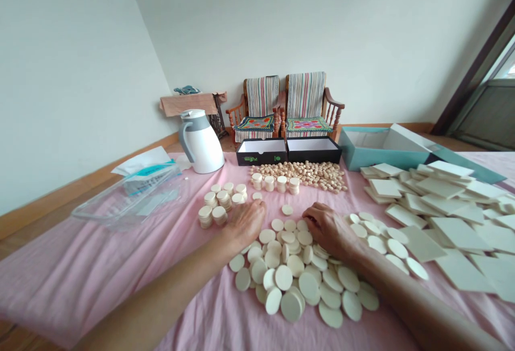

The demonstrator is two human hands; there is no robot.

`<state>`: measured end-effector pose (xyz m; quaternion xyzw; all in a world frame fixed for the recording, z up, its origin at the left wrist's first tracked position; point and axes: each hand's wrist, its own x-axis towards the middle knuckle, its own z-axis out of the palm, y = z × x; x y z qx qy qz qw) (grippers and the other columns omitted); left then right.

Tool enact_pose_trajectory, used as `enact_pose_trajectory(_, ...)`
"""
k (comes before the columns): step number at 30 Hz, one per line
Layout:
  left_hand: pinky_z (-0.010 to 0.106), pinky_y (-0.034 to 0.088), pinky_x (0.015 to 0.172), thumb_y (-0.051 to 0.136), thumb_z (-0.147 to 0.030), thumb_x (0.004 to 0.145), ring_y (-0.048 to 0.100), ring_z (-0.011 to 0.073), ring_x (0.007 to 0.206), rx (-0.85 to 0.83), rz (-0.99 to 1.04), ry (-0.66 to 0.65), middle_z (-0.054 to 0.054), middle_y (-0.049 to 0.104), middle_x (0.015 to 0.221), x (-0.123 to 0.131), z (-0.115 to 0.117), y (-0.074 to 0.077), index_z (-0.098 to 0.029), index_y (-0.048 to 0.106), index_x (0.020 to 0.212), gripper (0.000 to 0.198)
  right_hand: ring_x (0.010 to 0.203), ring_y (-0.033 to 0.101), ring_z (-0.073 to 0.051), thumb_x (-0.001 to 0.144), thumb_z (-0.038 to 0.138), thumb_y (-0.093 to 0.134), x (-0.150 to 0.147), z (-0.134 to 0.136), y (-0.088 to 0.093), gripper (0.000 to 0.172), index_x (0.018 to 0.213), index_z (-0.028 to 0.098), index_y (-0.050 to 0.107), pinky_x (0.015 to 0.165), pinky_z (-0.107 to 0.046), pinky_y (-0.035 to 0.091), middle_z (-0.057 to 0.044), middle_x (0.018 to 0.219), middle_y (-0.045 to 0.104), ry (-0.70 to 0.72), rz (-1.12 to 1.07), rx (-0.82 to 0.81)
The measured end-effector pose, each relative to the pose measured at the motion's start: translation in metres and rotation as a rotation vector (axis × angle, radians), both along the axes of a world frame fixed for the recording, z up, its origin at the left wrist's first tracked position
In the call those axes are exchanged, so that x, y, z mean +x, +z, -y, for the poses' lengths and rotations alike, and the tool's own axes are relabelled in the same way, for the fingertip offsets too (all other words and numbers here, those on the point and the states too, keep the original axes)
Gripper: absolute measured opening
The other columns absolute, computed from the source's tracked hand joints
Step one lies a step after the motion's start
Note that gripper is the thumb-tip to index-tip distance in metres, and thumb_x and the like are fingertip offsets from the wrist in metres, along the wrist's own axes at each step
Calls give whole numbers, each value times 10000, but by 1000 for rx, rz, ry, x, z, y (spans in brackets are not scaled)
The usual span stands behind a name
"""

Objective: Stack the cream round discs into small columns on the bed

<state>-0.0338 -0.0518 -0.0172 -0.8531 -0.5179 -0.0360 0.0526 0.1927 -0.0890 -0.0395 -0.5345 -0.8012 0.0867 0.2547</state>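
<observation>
A loose heap of cream round discs lies on the pink cloth in front of me. My left hand rests at the heap's left edge, fingers curled down, next to several short stacks of discs. My right hand lies on the heap's far right side, fingers bent over the discs. What either hand grips is hidden beneath the fingers.
Small wooden pieces lie behind, before two black open boxes. Cream square tiles pile at the right near a teal box. A white jug and a clear plastic lid stand left. Two chairs are beyond.
</observation>
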Motion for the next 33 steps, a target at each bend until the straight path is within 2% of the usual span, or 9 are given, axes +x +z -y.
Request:
enact_pose_trajectory(4,279,387,530,361,-77,802,545,167,590,-3,-12,8,84,625,779,0,-4,-2,-145,557,781,208,776,530,-157,847,155,404,0,-1,-1,227,828,161,631,711,-255,396,-52,789,562,2,3,0)
enact_pose_trajectory(8,278,425,584,332,-56,812,567,164,658,9,13,-21,75,623,845,-2,2,0,-156,558,834,248,770,533,-155,847,161,407,1,-1,-2,227,831,164,633,709,-256,398,-53,792,569,1,-2,1)
enact_pose_trajectory(14,277,457,773,400,-62,809,582,163,838,171,319,-204,48,617,890,-30,25,-5,-181,583,918,243,717,544,-141,815,142,445,1,-4,-1,205,844,154,647,666,-248,407,-55,797,592,-12,-31,-7)
enact_pose_trajectory(16,270,456,758,404,-62,808,582,157,822,195,390,-227,38,620,873,-42,33,-10,-183,589,922,248,680,545,-128,787,115,466,-3,-9,2,204,865,148,652,643,-240,409,-53,806,607,-10,-45,-19)
enact_pose_trajectory(19,256,443,691,404,-44,784,573,147,750,235,455,-240,24,611,791,-54,40,-18,-176,589,817,230,713,564,-128,747,57,477,-12,-21,8,273,935,140,658,672,-237,422,-72,882,631,42,-25,-23)
enact_pose_trajectory(24,246,407,622,399,-25,745,533,135,662,269,532,-202,19,566,692,-61,39,-24,-163,542,697,204,806,587,-160,686,41,528,-26,-45,12,395,1059,111,638,736,-260,436,-122,1018,633,133,64,-75)
enact_pose_trajectory(29,233,392,612,394,-3,724,523,127,653,228,590,-222,10,560,677,-60,35,-23,-165,523,689,210,732,569,-156,684,106,537,-34,-58,7,200,838,133,661,672,-248,422,-80,822,636,138,82,-97)
enact_pose_trajectory(33,223,375,593,403,4,713,520,119,641,196,629,-234,1,556,663,-59,34,-23,-167,512,683,205,741,548,-153,690,113,524,-56,-62,10,170,831,139,615,665,-241,404,-68,795,616,124,83,-10)
